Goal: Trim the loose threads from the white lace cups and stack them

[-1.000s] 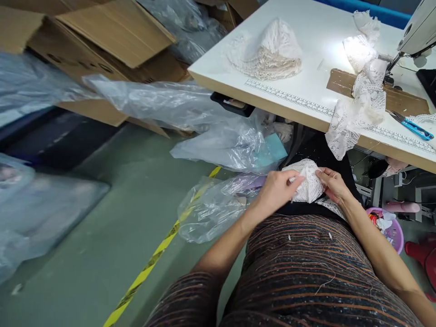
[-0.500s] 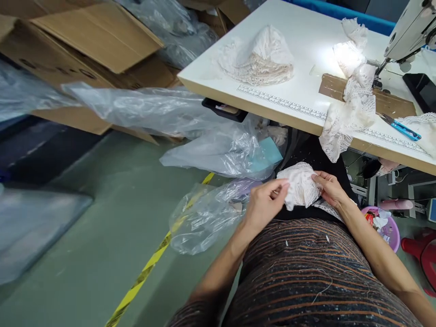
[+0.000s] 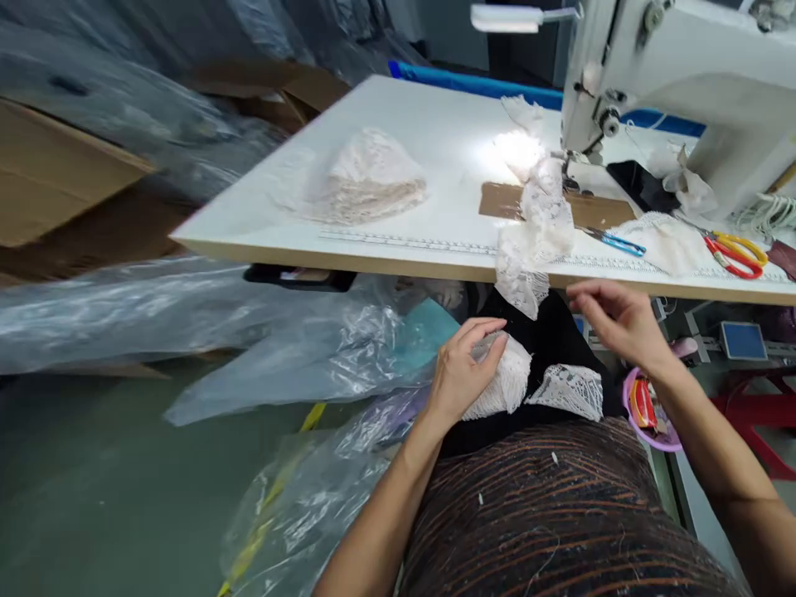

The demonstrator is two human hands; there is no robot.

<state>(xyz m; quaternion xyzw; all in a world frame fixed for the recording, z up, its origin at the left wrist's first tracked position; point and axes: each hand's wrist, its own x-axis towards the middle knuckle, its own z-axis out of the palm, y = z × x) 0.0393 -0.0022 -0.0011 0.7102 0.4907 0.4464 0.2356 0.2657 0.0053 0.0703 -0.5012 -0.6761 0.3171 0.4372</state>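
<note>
Likely steadying gathered white lace piece (image 3: pixel 515 380) against lap (image 3: pixel 560 336), beneath left grip (image 3: pixel 501 330), pinch unclear; hovering with right grip (image 3: pixel 573 300) loosely parted, nothing visible within, beside table (image 3: pixel 622 284) edge.

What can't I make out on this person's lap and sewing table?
All in the head view:
- White lace piece on the lap: partly covered by the left hand.
- Large white metal sewing machine: cut off by the upper edge.
- Black printed ruler: numbers too small and blurred.
</note>
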